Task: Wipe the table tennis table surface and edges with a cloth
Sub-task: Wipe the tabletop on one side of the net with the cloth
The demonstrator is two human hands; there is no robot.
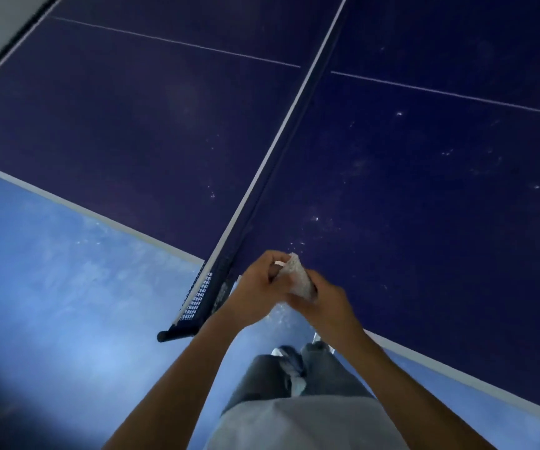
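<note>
Holding a small pale, textured cloth [298, 277] just over the near edge of the dusty dark blue table tennis table [424, 196], the left hand [257, 287] and right hand [325, 305] both curl their fingers round it. It looks light, soft and limp, so is best gripped as a folded wad. Both forearms reach forward, with the wrists close together.

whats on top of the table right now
Only the net and scattered pale specks. The cloth is not lying on the table; left hand and right hand hold it bunched over the near edge, hiding that bit of edge.
</note>
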